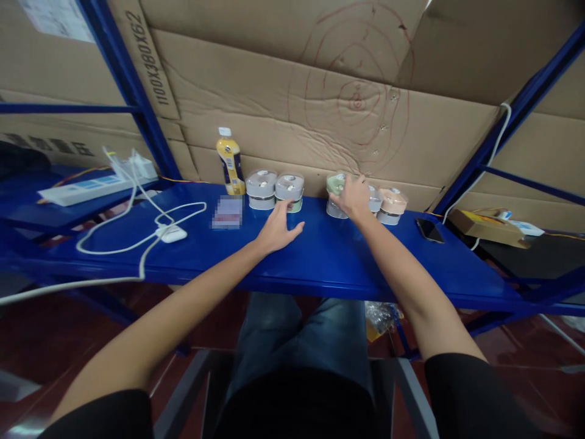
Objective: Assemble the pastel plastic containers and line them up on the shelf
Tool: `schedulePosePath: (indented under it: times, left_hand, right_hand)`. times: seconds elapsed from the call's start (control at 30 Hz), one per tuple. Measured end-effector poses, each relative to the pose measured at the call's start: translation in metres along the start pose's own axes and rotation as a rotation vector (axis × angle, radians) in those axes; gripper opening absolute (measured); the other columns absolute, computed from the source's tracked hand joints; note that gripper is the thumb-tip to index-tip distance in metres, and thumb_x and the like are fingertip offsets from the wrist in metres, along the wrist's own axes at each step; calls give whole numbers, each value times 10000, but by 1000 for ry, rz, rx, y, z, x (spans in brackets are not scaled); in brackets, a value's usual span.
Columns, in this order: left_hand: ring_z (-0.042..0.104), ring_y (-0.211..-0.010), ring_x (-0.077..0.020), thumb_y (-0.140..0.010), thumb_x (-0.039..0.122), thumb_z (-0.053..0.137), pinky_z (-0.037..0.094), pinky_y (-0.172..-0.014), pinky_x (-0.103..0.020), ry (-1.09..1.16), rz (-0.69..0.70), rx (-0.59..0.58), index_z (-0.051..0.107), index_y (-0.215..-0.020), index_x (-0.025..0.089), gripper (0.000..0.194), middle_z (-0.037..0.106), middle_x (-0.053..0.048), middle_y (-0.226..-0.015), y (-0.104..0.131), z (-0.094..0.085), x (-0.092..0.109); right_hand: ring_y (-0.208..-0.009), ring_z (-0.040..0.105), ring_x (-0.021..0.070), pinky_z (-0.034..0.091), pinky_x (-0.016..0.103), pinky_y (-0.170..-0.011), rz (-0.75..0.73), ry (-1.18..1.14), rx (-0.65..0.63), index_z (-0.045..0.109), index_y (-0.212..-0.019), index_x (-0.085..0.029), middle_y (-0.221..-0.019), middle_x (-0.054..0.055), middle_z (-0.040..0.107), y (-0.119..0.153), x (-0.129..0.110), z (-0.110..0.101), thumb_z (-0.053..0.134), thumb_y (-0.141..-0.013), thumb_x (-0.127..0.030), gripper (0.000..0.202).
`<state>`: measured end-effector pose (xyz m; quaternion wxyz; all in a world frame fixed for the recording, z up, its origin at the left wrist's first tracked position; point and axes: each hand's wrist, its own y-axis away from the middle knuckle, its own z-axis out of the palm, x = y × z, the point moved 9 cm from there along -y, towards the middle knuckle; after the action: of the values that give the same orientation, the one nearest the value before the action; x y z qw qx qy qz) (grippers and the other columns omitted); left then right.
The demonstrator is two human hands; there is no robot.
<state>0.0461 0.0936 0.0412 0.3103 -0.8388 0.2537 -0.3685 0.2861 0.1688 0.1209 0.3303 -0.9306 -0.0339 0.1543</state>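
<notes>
My left hand (275,229) is open, thumb held away from the fingers. Its fingertips reach the front of a stacked pair with a grey upper container (290,184) and a green one below; whether they touch cannot be told. My right hand (355,198) closes around a small green container (336,183), which sits on a grey container (336,210). Just left of the first pair stands a grey stack (261,188). Partly behind my right hand are another grey stack (375,199) and a peach container (392,200) on a grey base.
A yellow drink bottle (231,163) stands at the back of the blue table (320,262), with a blurred-out flat item (227,212) before it. White cables and a plug (171,233) lie left. A phone (429,230) and an open cardboard box (489,228) are right. Cardboard forms the back wall.
</notes>
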Motion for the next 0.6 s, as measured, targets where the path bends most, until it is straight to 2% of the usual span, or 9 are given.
schedulePosePath:
  times: [0.1, 0.2, 0.3, 0.4, 0.5, 0.6]
  left_hand:
    - [675, -1267, -350, -922, 424, 711, 562, -1117, -548, -13, 0, 3, 488, -1443, 179, 617, 636, -179, -1372, 1, 1, 1]
    - [680, -1245, -345, -923, 425, 711, 572, -1099, -541, -15, -22, 6, 497, -1427, 177, 601, 631, -182, -1373, 1, 1, -2]
    - [682, -1237, -337, -918, 395, 719, 576, -1097, -541, -8, -30, -5, 506, -1415, 187, 579, 628, -178, -1390, 0, 2, -2]
    - [680, -1226, -338, -918, 348, 705, 576, -1094, -550, -6, -29, 49, 530, -1368, 193, 507, 643, -164, -1347, -2, -4, 0]
    - [669, -1222, -334, -930, 297, 678, 567, -1106, -554, -36, -36, 193, 545, -1311, 214, 412, 657, -140, -1270, -2, -21, 2]
    - [651, -1227, -339, -949, 285, 661, 544, -1130, -571, -62, -66, 306, 543, -1297, 220, 373, 646, -139, -1236, 0, -36, 1]
  right_hand:
    - [-1353, 517, 576, 418, 799, -1069, 18, -78, 70, 637, -1402, -55, -1452, 404, 545, -16, -4, 22, 732, -847, -789, 925]
    - [-1341, 511, 620, 392, 863, -1015, 78, -57, 41, 694, -1349, -36, -1388, 429, 572, -21, -1, 44, 689, -837, -844, 956]
    - [-1396, 466, 637, 333, 903, -1046, 69, -24, 78, 715, -1352, -52, -1414, 414, 580, -19, -7, 44, 652, -860, -842, 933]
    - [-1522, 346, 630, 223, 894, -1163, -86, 11, 122, 616, -1484, -34, -1570, 398, 506, -14, -40, 35, 669, -907, -736, 909]
    - [-1566, 341, 582, 263, 776, -1244, -312, 101, -26, 514, -1548, 21, -1668, 399, 412, -6, -94, 48, 770, -899, -511, 877]
    - [-1602, 351, 511, 308, 662, -1279, -510, 180, -179, 434, -1624, -43, -1738, 346, 356, 6, -144, 73, 854, -829, -334, 945]
